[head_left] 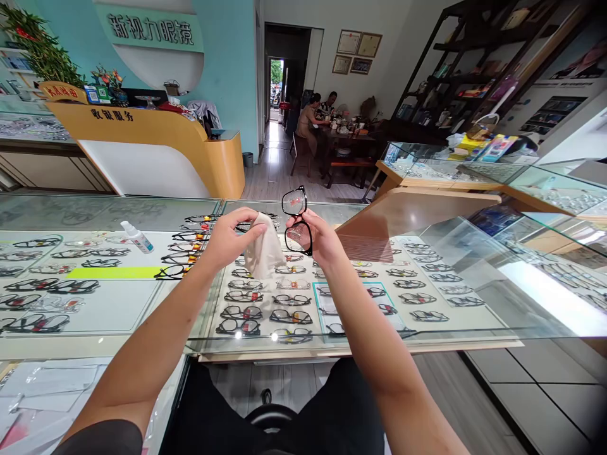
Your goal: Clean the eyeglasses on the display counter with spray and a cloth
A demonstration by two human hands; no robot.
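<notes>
My left hand (236,237) pinches a pale cream cloth (265,249), which hangs down from the fingers over the glass counter. In my right hand (318,238) is a pair of black-framed eyeglasses (306,231), gripped near the bridge and turned on end, one lens above the other. Red marking shows on the upper lens. Cloth and eyeglasses are close together but apart. Below both hands, rows of eyeglass frames (291,300) lie in the glass display case (360,341).
A white spray bottle (137,237) stands on the counter at left, near a row of eyeglasses (190,240). A wooden panel (417,208) tilts up behind the case at right. Two people (315,117) sit at a far table. A yellow cashier desk (142,145) is at back left.
</notes>
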